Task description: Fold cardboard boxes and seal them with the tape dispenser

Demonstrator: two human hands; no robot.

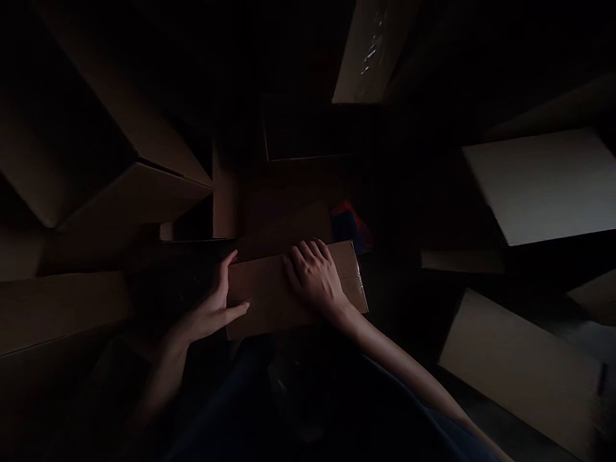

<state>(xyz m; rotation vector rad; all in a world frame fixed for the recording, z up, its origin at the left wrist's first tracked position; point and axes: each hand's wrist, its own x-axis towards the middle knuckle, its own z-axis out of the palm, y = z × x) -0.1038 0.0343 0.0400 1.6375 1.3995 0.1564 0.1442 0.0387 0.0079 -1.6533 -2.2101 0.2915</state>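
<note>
A small brown cardboard box (262, 292) lies in front of me in a very dark room, with clear tape across its right end. My left hand (214, 307) cups the box's left end, thumb on its top and fingers up along the side. My right hand (315, 276) lies palm down on the box's top, fingers slightly curled and pressing on it. Neither hand lifts the box; it seems to rest on something dark below.
Cardboard boxes stand all round: a large stack (120, 173) at the left, a pale one (543, 183) at the right, another (520, 366) at lower right, one (368, 51) up top. A red and blue object (350, 221) lies just behind the small box.
</note>
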